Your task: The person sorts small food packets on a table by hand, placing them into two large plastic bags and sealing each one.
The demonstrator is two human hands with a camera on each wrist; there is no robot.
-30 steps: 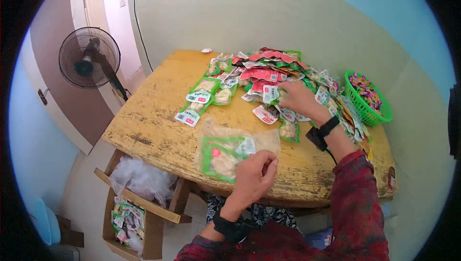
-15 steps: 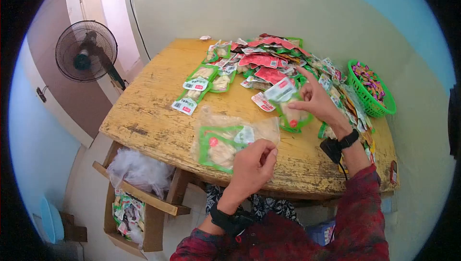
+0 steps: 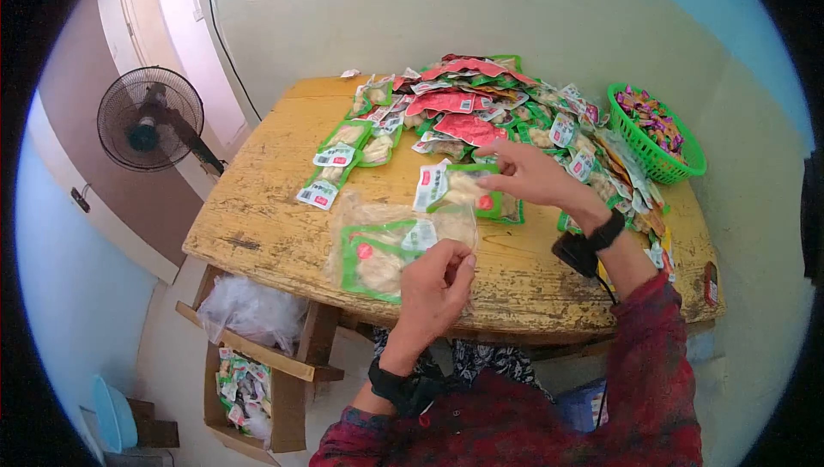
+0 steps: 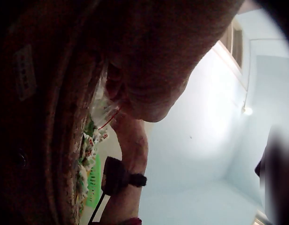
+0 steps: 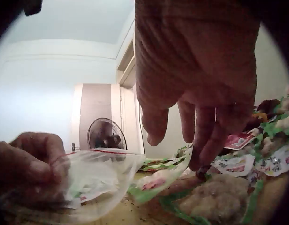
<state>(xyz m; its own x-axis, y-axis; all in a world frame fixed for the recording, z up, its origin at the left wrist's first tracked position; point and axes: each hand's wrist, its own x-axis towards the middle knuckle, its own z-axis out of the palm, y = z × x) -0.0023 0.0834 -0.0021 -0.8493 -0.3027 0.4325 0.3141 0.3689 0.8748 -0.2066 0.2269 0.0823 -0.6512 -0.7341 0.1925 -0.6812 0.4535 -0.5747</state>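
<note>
At the near edge of the table, my left hand (image 3: 433, 287) pinches the edge of a clear zip bag (image 3: 455, 225). Inside that bag lies a green-edged snack packet (image 3: 378, 268) with pale contents and a red dot. My right hand (image 3: 541, 177) holds another green-edged snack packet (image 3: 455, 185) between thumb and fingers, its white label end pointing left toward the bag. In the right wrist view this held packet (image 5: 158, 183) hangs beside the bag's opening (image 5: 128, 157). A further packet (image 3: 512, 209) lies on the table under the right hand.
Behind the right hand rises a pile of snack packets (image 3: 481, 102). Several packets (image 3: 348, 136) lie left of it. A green basket (image 3: 661, 154) of wrapped sweets stands at the right. Below the table's left side, an open drawer (image 3: 249, 317) holds plastic bags, above a cardboard box (image 3: 287, 407).
My right hand lifted a packet from the front of the pile and carried it left toward the clear bag. The left hand kept its pinch on the bag. The head view shifted a little.
</note>
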